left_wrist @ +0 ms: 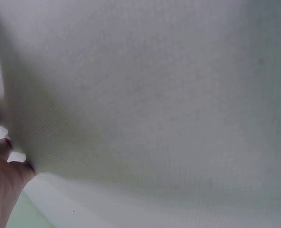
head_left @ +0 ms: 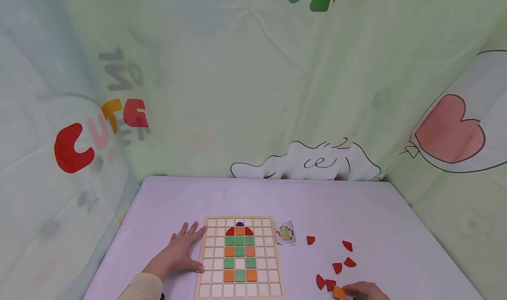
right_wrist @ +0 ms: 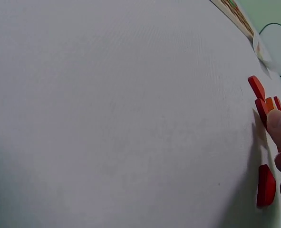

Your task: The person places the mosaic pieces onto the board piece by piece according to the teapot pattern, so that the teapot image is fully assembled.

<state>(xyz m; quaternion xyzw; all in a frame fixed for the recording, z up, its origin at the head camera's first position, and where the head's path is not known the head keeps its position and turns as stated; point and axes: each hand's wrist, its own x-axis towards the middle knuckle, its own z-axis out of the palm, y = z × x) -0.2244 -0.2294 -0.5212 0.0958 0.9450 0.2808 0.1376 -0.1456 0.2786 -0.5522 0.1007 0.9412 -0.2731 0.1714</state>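
A wooden grid board point(head_left: 209, 290) lies on the table. Orange and green square tiles fill part of its middle columns, with two red quarter-round pieces and a blue piece near the top. My left hand point(head_left: 180, 251) is spread beside the board, its fingertips and thumb at the left edge; the left wrist view catches only part of this hand point(left_wrist: 4, 183). Over at the lower right, my right hand point(head_left: 366, 290) pinches an orange square tile point(head_left: 339, 292). Several red quarter-round pieces point(head_left: 320, 282) lie around it. In the right wrist view the thumb point(right_wrist: 279, 124) touches the orange tile.
A small printed picture card point(head_left: 285, 233) lies right of the board. More red pieces, such as the red piece point(head_left: 310, 240), are scattered on the right side of the pale table point(head_left: 178, 198). Printed curtains point(head_left: 237, 93) hang behind and beside the table.
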